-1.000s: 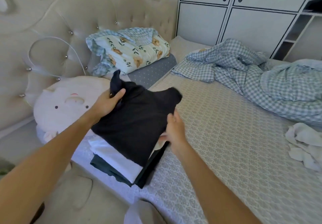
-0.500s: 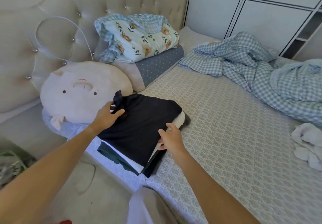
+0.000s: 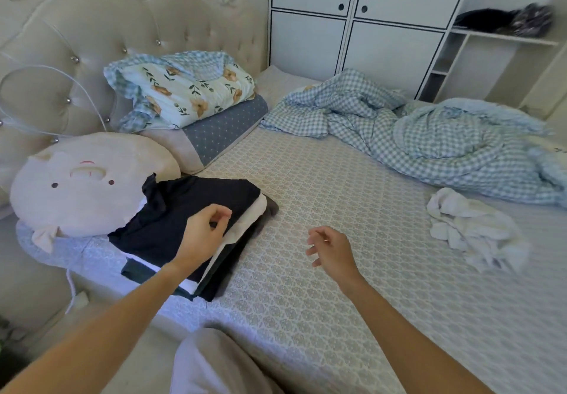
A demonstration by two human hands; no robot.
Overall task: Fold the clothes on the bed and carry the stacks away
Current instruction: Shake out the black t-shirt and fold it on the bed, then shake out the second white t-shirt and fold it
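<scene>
A stack of folded clothes (image 3: 171, 218) lies at the bed's left edge, a dark navy garment on top, with white and dark layers under it. My left hand (image 3: 204, 234) hovers over the stack's right side, fingers loosely curled, holding nothing. My right hand (image 3: 329, 248) hangs above the patterned mattress (image 3: 337, 286) to the right of the stack, fingers relaxed and empty. A crumpled white garment (image 3: 469, 228) lies unfolded at the right of the bed.
A round pig-face cushion (image 3: 82, 185) touches the stack's left side. Behind it are a floral folded quilt (image 3: 184, 89) on a blue dotted pillow (image 3: 221, 129). A rumpled checked blanket (image 3: 429, 136) covers the far right. White cabinets (image 3: 362, 25) stand behind the bed.
Both hands have let go of the dark garment, now lying flat on the stack. My left hand moved right over the stack and my right hand drew away to the right.
</scene>
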